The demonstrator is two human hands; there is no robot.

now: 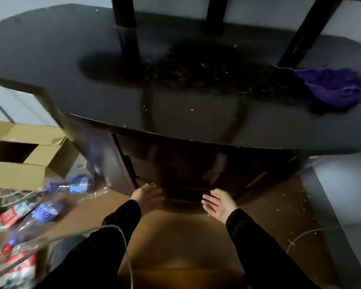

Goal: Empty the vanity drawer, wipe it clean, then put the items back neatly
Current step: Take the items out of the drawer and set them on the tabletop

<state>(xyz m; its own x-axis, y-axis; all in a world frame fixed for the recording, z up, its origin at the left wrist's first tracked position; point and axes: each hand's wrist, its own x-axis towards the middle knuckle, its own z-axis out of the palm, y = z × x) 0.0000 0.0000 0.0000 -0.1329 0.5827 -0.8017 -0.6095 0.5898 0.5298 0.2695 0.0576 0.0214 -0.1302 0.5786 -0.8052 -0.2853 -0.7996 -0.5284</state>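
A dark glossy vanity top (pixel 92 80) fills the upper view, dusty and speckled with crumbs. Below its front edge sits the dark drawer front (pixel 181 170), closed as far as I can tell. My left hand (pixel 147 195) hovers at the drawer's lower left with fingers spread and nothing in it. My right hand (pixel 219 203) is palm-up at the lower right, fingers apart and empty. A crumpled purple cloth (pixel 333 86) lies on the vanity top at the far right. The drawer's contents are hidden.
An open cardboard box (pixel 23 155) stands on the floor to the left. Several crushed plastic bottles (pixel 44 213) lie beside it. A thin cable (pixel 125 243) loops over my left sleeve. Dark mirror legs (pixel 125 21) rise from the vanity top. Crumbs dot the brown floor (pixel 279 209).
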